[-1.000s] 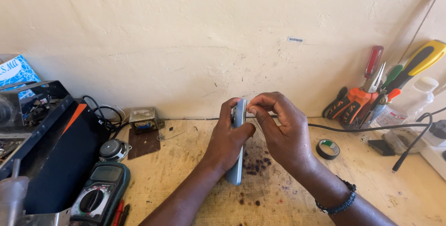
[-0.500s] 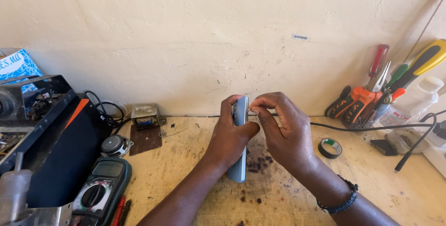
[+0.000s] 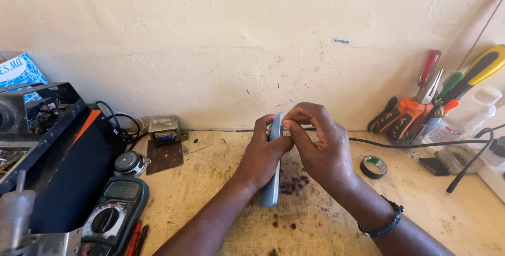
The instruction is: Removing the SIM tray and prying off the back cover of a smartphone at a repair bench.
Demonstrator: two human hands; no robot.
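— Against the cream plaster wall (image 3: pixel 210 35), what do you make out first?

— From my remote seat, the pale scuffed wooden bench (image 3: pixel 210 182) runs along that wall. Left along the wall from the hands, I see a big open black metal chassis (image 3: pixel 58 156), and below it, away from the wall, a dark green multimeter with a round dial (image 3: pixel 113 219).

— And the hands?

— Both meet close to the wall's foot, mid-bench. My view shows the left hand (image 3: pixel 263 153) wrapped around a slim grey-blue handset-shaped device (image 3: pixel 272 182), held edge-on with its top end toward the wall. The right hand (image 3: pixel 321 148) has its fingertips pressed together at the device's upper edge, pinching there; what sits between them I cannot tell. A dark beaded bracelet (image 3: pixel 381 224) circles the right wrist.

— Smaller things?

— Right along the wall, a tub of orange-handled pliers and screwdrivers (image 3: pixel 415 111). A black cable (image 3: pixel 410 143) trails along the wall's base. Further out, a small roll of black tape (image 3: pixel 373 166). Left, a small round speaker (image 3: pixel 130 163).
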